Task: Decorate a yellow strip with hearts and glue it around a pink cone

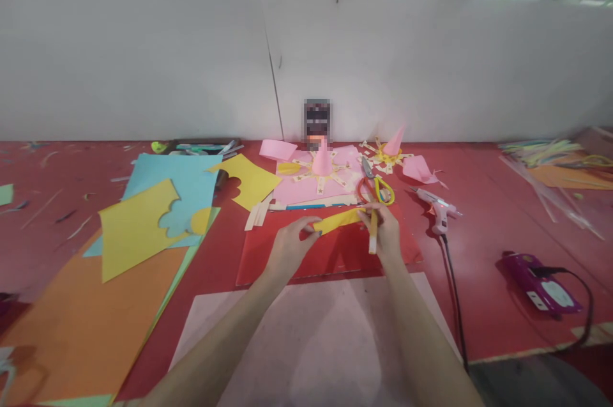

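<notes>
My left hand [292,244] pinches the left end of a yellow paper strip [338,222], held over a red sheet [282,253]. At the strip's other end, the fingers of my right hand [385,234] are closed on it. A slim yellow stick with a pale lower end [373,238] hangs from that same hand; its exact kind is unclear. Just beyond lie scissors [378,190] with red and yellow handles. Behind the strip, a pink paper cone [322,161] stands amid pale strips on pink paper [292,190].
Cut yellow sheets [136,228], a light blue sheet [148,170] and an orange sheet [96,305] lie at left. To the right are a pink glue gun [438,207] with its cord and a purple power socket [541,282]. A white partition [191,55] rises behind.
</notes>
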`<state>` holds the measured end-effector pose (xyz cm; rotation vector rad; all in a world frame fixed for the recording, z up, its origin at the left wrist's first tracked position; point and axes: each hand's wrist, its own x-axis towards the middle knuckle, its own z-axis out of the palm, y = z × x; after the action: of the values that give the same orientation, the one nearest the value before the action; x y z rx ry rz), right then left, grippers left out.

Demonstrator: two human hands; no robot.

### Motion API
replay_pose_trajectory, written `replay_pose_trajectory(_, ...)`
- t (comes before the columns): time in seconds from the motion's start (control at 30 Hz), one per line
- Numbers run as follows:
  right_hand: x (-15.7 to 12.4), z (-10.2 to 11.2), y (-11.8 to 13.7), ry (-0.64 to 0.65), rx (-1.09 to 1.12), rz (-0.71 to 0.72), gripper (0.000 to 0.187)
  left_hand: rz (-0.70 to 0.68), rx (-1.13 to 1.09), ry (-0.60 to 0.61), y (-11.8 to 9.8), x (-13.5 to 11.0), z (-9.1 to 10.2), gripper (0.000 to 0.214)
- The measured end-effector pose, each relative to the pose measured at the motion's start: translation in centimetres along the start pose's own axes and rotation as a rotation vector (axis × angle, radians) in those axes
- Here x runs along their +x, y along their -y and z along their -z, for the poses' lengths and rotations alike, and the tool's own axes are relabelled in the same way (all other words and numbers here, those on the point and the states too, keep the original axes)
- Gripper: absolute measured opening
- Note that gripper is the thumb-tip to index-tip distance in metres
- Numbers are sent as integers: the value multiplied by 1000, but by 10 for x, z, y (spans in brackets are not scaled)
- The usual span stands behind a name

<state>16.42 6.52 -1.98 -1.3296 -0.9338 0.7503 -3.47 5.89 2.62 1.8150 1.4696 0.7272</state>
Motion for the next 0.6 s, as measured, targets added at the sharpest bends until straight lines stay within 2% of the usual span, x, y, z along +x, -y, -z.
replay_pose_trajectory(0.2, -1, 1, 4, -10, -8, -36, 28, -33, 9, 119, 0, 1, 1, 15)
replay_pose_trajectory(0.33, 1, 0, 2, -7, 7, -8, 26, -47, 31, 177, 2, 3, 4, 13)
replay_pose_trajectory(0.5, 4, 1, -2, -51, -18, 67, 25, -57, 67, 117, -3, 3, 7, 21)
replay_pose_trajectory(0.6, 4, 2, -1, -58, 1, 59, 23, -72, 77, 88, -10, 1, 10, 24)
